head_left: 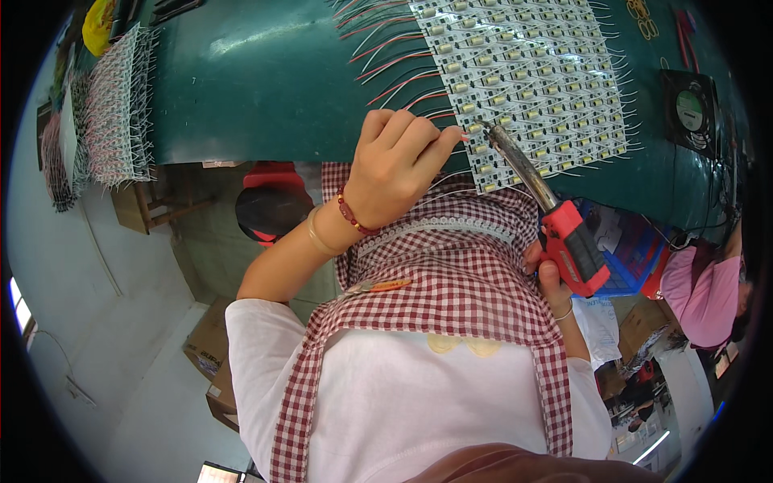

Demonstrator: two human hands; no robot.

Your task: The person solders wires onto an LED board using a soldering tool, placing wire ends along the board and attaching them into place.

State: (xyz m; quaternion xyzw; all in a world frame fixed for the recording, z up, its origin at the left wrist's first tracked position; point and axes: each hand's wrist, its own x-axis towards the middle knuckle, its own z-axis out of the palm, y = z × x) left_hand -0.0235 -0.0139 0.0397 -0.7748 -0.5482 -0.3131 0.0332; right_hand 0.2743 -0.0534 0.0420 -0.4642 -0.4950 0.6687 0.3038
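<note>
A white panel of small circuit boards [527,84] with rows of yellowish components lies on the green table, its near edge reaching the table's front. Red and white wires [394,68] stick out along its left side. My left hand [398,157] is closed in a pinch at the panel's left edge, a short bit of red wire [464,137] showing at its fingertips. In my right hand [551,282], partly hidden behind the handle, is a soldering iron [573,249] with a red and black grip. Its tip meets or hovers just over the panel near the left fingertips; I cannot tell which.
Another wired panel stack [121,105] sits at the table's left end, near a yellow item [97,28]. A black fan [691,111] stands at the right. Below the table are a blue basket [632,258] and a red and black stool [274,205]. A person in pink [696,294] is at far right.
</note>
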